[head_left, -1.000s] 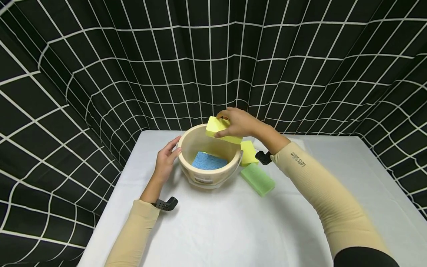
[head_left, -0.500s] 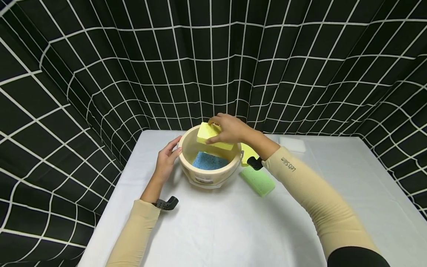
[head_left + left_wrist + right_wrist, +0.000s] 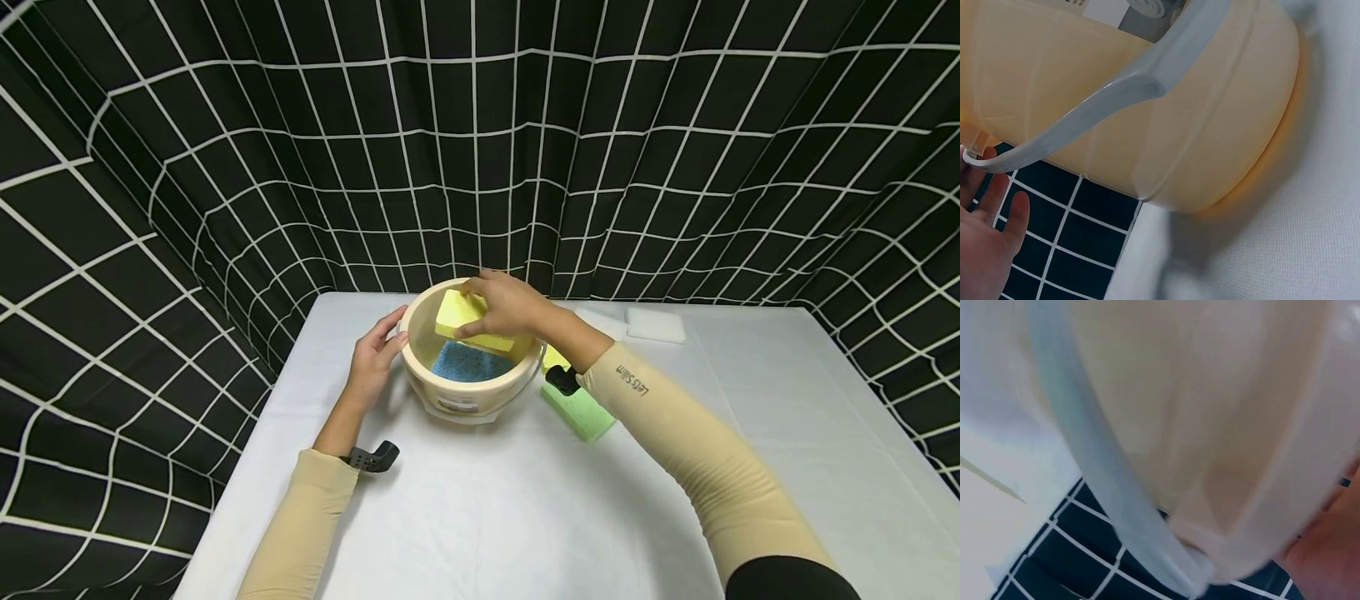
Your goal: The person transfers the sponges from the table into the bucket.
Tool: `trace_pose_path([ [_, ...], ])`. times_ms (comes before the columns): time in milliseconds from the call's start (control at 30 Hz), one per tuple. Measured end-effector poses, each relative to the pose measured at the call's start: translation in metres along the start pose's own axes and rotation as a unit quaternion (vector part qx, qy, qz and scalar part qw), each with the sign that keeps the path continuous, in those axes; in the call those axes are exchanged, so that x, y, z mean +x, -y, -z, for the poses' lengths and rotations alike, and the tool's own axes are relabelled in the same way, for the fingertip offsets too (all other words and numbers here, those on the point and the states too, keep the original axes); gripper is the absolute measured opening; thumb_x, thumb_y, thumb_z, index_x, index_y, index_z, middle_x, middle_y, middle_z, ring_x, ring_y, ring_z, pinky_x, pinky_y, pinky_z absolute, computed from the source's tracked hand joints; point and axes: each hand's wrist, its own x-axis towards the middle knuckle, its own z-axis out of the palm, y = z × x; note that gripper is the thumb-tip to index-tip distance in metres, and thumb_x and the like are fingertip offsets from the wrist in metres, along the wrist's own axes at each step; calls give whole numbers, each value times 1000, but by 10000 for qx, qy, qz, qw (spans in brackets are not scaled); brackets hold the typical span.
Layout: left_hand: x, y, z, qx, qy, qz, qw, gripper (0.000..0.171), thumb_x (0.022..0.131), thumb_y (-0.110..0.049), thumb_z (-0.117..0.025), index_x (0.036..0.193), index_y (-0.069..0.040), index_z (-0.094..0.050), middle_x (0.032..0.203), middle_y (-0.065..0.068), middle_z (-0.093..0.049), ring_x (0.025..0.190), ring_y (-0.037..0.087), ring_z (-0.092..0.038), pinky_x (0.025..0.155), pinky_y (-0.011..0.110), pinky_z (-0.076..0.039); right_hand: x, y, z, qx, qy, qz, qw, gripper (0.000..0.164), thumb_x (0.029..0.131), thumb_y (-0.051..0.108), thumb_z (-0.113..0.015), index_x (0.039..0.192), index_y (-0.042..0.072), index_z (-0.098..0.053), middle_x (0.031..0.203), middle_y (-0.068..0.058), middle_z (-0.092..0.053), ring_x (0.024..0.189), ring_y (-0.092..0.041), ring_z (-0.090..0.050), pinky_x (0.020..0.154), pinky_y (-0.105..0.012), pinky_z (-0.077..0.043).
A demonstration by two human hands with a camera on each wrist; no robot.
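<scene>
A cream bucket (image 3: 415, 369) with a pale handle (image 3: 1104, 103) stands on the white table. My left hand (image 3: 371, 357) rests on the bucket's left side, fingers spread and fairly straight, with the thumb tip at the rim. In the left wrist view that hand (image 3: 988, 244) shows beside the handle's end. My right hand (image 3: 504, 305) pinches a yellow sponge (image 3: 459, 313) between thumb and fingers, tilted within the bucket's mouth. Below it, a blue sponge (image 3: 468, 364) lies inside. The right wrist view shows the bucket wall (image 3: 1210, 412) and part of my right hand (image 3: 1332, 550); the held sponge is hidden there.
Right of the bucket lie a green sponge (image 3: 581, 412) and another yellow sponge (image 3: 555, 358), partly hidden by my right wrist. Two white pads lie farther back, the right one (image 3: 656, 325) in full view. A black curtain (image 3: 480, 150) with white grid lines surrounds the table.
My right hand has moved left and down with the yellow sponge, from above the rim into the bucket's mouth. The white pads have come into view. My left hand keeps its place.
</scene>
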Motion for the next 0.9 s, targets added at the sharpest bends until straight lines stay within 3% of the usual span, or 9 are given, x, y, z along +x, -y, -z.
trace_pose_path([
  [333, 1, 2, 1, 98, -21, 34, 9999, 45, 96, -4, -53, 140, 6, -46, 150, 20, -44, 144, 27, -36, 102, 10, -45, 4, 1, -19, -100, 21, 35, 9999, 75, 76, 54, -77, 135, 14, -55, 141, -11, -52, 130, -27, -49, 111, -44, -44],
  [567, 2, 2, 1, 117, -26, 1, 9999, 45, 96, -5, -53, 140, 6, -46, 150, 20, -43, 144, 27, -35, 103, 10, -44, 8, 0, -32, -282, -76, 209, 9994, 74, 75, 54, -78, 131, 10, -58, 136, -11, -54, 126, -27, -51, 114, -39, -40],
  [900, 2, 3, 1, 201, -64, 10, 9998, 45, 96, -6, -53, 140, 5, -47, 150, 19, -44, 145, 25, -34, 103, 10, -44, 10, 2, -40, -578, 304, -92, 9978, 75, 76, 56, -75, 136, 15, -54, 137, -9, -54, 127, -26, -50, 111, -45, -44],
])
